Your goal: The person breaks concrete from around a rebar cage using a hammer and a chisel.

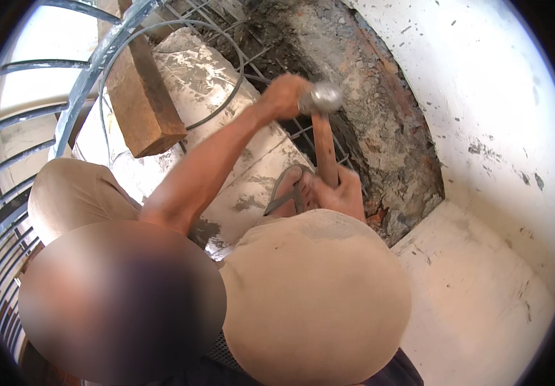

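My right hand is wrapped round the wooden handle of a hammer, low down near its end. The hammer's rounded metal head points away from me, right beside my left hand. The fingers of my left hand are curled closed; what they hold, if anything, is hidden behind the hand and the hammer head. Below both hands runs a dark trench with steel reinforcing bars crossing it. My sandalled foot rests on the pale slab beside the trench, close to my right hand.
Rough broken concrete borders the trench on the right, below a stained white wall. A squared timber lies at the upper left, with a loop of wire near it. Curved metal railing lines the left side.
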Action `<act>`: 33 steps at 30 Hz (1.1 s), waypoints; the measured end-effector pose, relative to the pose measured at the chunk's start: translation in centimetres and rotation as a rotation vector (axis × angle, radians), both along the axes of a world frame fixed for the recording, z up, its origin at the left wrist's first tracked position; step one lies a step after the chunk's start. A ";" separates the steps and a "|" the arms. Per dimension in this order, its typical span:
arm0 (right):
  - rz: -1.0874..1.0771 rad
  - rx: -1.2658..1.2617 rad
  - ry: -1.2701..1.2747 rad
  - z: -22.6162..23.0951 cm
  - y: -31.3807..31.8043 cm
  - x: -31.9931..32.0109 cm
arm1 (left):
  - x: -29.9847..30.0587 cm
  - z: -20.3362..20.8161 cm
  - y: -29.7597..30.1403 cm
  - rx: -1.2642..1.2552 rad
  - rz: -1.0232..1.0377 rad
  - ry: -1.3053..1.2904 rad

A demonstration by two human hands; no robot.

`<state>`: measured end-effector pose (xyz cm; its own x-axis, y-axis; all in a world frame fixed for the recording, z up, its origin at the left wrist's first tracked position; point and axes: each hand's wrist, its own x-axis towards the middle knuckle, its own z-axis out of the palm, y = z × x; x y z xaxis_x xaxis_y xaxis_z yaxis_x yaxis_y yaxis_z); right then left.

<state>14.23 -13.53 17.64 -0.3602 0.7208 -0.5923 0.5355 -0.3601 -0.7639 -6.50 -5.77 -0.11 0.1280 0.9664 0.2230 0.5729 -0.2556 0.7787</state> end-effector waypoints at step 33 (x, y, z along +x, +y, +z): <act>-0.698 0.125 0.558 5.4 2.7 2.7 | 5.9 11.6 6.6 0.539 0.424 -0.243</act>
